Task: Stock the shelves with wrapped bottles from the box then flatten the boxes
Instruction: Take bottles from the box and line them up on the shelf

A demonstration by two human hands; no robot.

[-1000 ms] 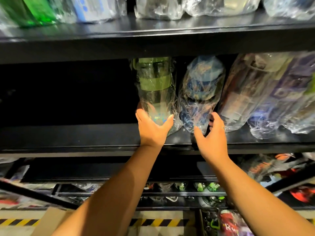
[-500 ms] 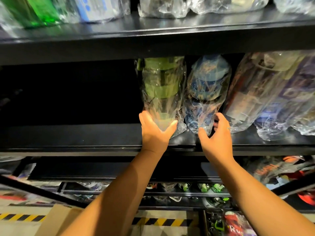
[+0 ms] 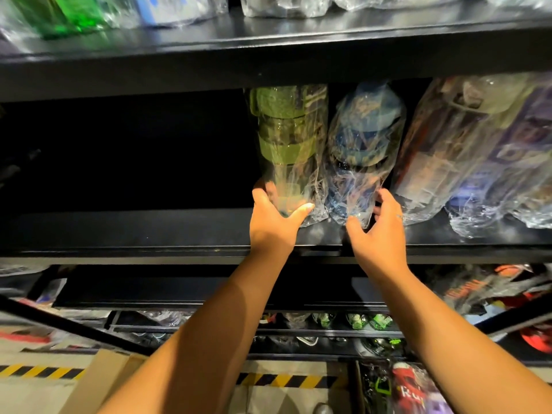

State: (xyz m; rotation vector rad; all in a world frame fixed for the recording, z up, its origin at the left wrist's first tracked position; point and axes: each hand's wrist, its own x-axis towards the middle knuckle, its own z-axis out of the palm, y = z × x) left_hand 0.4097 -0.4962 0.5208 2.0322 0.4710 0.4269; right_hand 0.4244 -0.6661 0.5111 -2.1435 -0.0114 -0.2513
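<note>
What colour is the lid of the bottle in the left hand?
Olive green: the wrapped bottle and its lid show best in the head view.

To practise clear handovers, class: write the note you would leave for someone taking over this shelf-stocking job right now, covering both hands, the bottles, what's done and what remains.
Left hand grips the base of the green-capped bottle; right hand cups the base of the blue bottle beside it.
Done: both stand wrapped on the middle shelf, next to more wrapped bottles at right.
Left: release them, stock any further bottles, flatten the cardboard box partly seen below.
</note>
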